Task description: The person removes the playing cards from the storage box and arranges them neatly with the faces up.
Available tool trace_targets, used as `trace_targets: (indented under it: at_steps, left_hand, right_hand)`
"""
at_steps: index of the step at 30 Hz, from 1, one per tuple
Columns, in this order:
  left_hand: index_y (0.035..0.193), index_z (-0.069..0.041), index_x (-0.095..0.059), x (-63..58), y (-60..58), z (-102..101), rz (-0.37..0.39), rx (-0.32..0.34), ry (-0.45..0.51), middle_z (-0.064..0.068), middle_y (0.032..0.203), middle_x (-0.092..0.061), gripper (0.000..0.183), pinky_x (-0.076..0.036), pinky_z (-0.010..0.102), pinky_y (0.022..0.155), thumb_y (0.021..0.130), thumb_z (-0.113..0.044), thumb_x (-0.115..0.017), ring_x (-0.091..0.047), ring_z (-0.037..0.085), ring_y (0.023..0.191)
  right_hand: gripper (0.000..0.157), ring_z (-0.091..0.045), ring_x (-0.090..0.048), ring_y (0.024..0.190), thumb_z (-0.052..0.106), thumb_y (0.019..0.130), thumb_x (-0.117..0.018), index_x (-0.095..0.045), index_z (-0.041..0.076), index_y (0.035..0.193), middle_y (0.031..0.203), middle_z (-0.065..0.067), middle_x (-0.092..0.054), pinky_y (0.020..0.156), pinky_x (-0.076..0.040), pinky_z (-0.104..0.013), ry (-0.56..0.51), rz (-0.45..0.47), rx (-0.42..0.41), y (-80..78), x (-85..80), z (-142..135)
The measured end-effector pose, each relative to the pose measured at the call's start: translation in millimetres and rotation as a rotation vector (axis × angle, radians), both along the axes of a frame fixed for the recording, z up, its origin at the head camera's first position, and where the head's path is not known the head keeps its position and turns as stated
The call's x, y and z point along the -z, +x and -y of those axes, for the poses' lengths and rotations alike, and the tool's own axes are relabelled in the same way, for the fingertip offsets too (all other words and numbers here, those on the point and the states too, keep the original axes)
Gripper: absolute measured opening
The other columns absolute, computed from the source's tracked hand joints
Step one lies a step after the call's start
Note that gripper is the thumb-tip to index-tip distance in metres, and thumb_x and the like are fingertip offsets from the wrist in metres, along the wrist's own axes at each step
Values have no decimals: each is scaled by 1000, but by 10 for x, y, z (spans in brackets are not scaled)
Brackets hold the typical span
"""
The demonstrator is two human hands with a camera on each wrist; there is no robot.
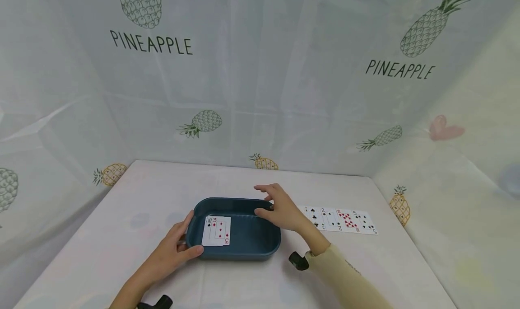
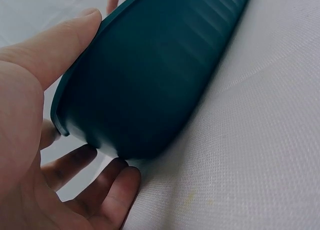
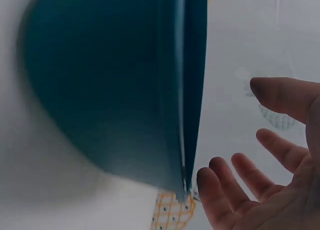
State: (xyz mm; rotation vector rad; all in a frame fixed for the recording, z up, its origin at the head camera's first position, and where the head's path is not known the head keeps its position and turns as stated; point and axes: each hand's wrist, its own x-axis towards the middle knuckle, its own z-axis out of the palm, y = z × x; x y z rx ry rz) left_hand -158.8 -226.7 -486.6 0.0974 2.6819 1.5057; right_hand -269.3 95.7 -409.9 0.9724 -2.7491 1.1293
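A dark blue, round-cornered tray (image 1: 249, 256) sits on the white-covered table in the head view. My left hand (image 1: 172, 250) grips its left end. In the left wrist view the thumb (image 2: 75, 40) lies at the rim and the fingers (image 2: 117, 190) bend against the end wall. Inside the tray, toward the left, lie playing cards (image 1: 217, 232), a three of diamonds uppermost and a ten peeking out beneath. Over the tray's right end, my right hand (image 1: 282, 209) holds nothing, its thumb and fingers spread apart; the right wrist view shows them beside the rim.
Right of the tray, a row of face-up cards (image 1: 347, 219) overlaps on the table (image 1: 162, 187), including a red ten; my right forearm partly covers its left end. Pineapple-printed curtains (image 1: 284, 96) enclose the back and sides. Each wrist wears a black device (image 1: 298, 261).
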Motion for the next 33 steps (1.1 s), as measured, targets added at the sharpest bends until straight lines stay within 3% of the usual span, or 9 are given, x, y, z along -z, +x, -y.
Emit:
trace_targets:
  at_steps: [6, 11, 16, 24, 33]
  left_hand:
    - [157, -33, -14, -20, 4, -10, 4, -3, -6, 12, 145, -34, 96, -51, 28, 93, 84, -44, -75, -52, 26, 120]
    - [157, -34, -14, -5, 0, -6, 8, 0, -3, 12, 144, -35, 95, -50, 24, 91, 85, -43, -75, -52, 26, 119]
    - [157, -35, -14, 11, -7, -5, 12, 11, 22, 12, 143, -35, 93, -51, 23, 89, 86, -41, -74, -53, 26, 119]
    - [157, -36, -14, 42, -19, -25, 14, 23, 30, 12, 143, -34, 93, -52, 24, 88, 86, -40, -74, -54, 26, 118]
    - [156, -37, -14, 61, -41, 28, -35, 19, -2, 11, 140, -38, 94, -51, 24, 90, 85, -43, -75, -54, 23, 116]
  right_hand:
    - [62, -28, -59, 112, 24, 89, -73, -47, 19, 144, 136, -10, -47, 87, -54, -44, -55, 28, -17, 101, 113, 274]
    - [60, -28, -58, 111, 25, 90, -72, -47, 18, 144, 134, -12, -47, 85, -54, -34, -68, 56, -42, 160, 222, 473]
    - [58, -26, -59, 109, 28, 89, -72, -49, 18, 142, 132, -9, -49, 82, -53, -27, -60, 88, -9, 196, 362, 620]
    - [59, -24, -58, 108, 32, 87, -73, -51, 19, 141, 129, -6, -50, 85, -52, -32, -47, 150, 51, 172, 581, 705]
    - [62, -23, -57, 105, 29, 85, -76, -51, 15, 140, 127, -9, -51, 88, -50, -31, 14, 113, 12, 126, 619, 752]
